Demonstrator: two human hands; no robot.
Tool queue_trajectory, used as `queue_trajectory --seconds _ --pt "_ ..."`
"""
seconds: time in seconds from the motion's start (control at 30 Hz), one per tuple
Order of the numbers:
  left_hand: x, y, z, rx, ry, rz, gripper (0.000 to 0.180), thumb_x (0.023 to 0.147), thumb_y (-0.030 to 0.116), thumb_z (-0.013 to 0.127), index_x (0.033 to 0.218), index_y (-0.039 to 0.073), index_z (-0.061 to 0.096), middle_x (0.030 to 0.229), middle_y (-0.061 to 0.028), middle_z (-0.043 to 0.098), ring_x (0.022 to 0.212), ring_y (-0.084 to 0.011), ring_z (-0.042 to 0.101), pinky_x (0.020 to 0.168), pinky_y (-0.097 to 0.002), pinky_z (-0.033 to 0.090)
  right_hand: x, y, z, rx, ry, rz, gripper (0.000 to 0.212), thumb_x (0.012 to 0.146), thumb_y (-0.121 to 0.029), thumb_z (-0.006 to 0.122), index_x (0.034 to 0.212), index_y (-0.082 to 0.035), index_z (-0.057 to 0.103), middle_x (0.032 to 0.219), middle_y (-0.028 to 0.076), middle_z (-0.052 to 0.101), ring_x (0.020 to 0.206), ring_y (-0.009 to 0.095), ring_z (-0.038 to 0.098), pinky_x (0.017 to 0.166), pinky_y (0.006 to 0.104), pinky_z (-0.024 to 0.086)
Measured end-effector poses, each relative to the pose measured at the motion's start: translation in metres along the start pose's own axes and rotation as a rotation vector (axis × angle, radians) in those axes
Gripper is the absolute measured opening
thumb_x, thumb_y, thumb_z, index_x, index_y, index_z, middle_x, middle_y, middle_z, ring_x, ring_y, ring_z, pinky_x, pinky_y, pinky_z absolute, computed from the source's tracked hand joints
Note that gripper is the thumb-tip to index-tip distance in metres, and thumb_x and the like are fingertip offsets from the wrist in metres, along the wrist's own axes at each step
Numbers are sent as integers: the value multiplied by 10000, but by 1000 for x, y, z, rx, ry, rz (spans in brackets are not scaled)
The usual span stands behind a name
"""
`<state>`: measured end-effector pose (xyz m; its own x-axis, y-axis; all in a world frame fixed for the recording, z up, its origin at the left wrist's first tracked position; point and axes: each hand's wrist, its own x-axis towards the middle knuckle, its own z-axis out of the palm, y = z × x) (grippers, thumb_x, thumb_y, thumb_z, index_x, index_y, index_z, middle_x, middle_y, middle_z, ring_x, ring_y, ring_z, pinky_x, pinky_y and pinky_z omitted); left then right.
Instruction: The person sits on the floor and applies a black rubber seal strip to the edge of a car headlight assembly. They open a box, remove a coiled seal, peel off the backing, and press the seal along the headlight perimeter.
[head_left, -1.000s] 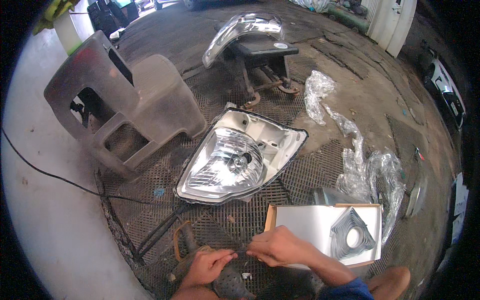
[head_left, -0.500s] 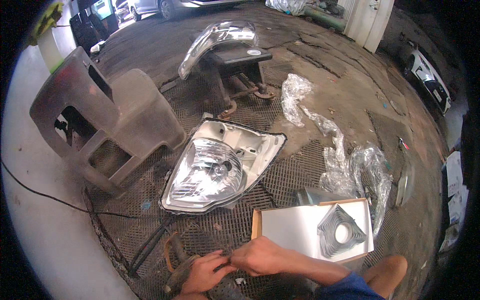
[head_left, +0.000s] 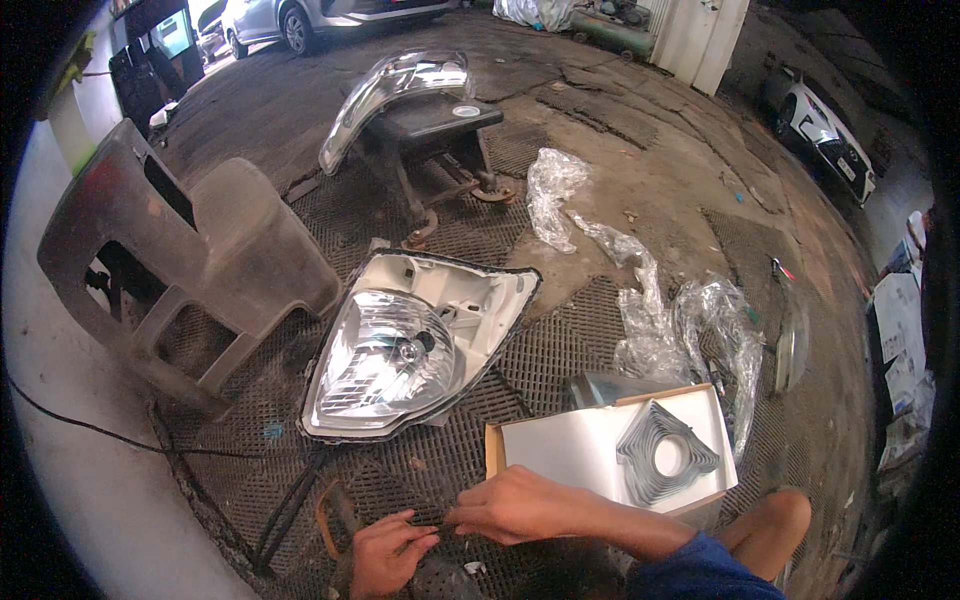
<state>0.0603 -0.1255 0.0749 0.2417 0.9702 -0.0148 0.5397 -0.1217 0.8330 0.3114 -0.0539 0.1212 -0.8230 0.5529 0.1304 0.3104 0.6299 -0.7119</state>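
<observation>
Low in the picture, my left hand and my right hand are close together above the floor mat, fingertips almost meeting. Each is closed in a pinch; something thin and dark may run between them, too small to name. Beside my right forearm lies an open white-lined cardboard box with a flat, dark grey coil of cord in it, wound in an angular shape around a round hole. Beyond my hands rests a car headlight housing, lens off, its chrome reflector facing up and a black line round its rim.
A brown plastic chair lies tipped over at left, by the wall. Farther off, a clear headlight lens leans on a black low stool. Crumpled clear plastic wrap trails along the right. Dark cables cross the perforated mat.
My hands have drawn slightly apart, the left moving a little down and left. The whole view has shifted, so the surroundings sit farther left.
</observation>
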Motion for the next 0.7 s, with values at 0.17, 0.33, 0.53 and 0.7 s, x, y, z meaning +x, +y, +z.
queue_trajectory --seconds 0.17,0.33,0.53,0.7 --pt "0 -9 -4 -57 -149 -25 211 796 162 846 943 22 789 888 -137 766 949 -298 747 975 -401 549 -1 1 -1 -28 -61 25 180 907 -200 654 939 -25 631 823 140 627 776 394 669 661 503 531" --pt "11 21 2 -94 -107 -14 250 816 176 836 1003 24 769 955 -148 760 954 -296 741 954 -395 554 -6 9 23 -62 -84 -21 205 823 -144 666 977 -18 617 862 137 639 819 371 681 680 496 547" --pt "5 4 6 -76 -161 -32 230 805 158 847 967 17 764 913 -148 750 843 -282 745 768 -367 574 -3 4 20 -42 -158 64 195 806 -122 664 957 -3 635 896 164 670 834 401 686 701 521 549" --pt "6 10 5 -98 -130 48 207 795 143 853 947 24 776 823 -135 726 751 -246 726 681 -348 550 -8 4 1 -53 -211 34 195 966 -240 592 969 -45 593 843 120 630 801 367 669 645 478 525"
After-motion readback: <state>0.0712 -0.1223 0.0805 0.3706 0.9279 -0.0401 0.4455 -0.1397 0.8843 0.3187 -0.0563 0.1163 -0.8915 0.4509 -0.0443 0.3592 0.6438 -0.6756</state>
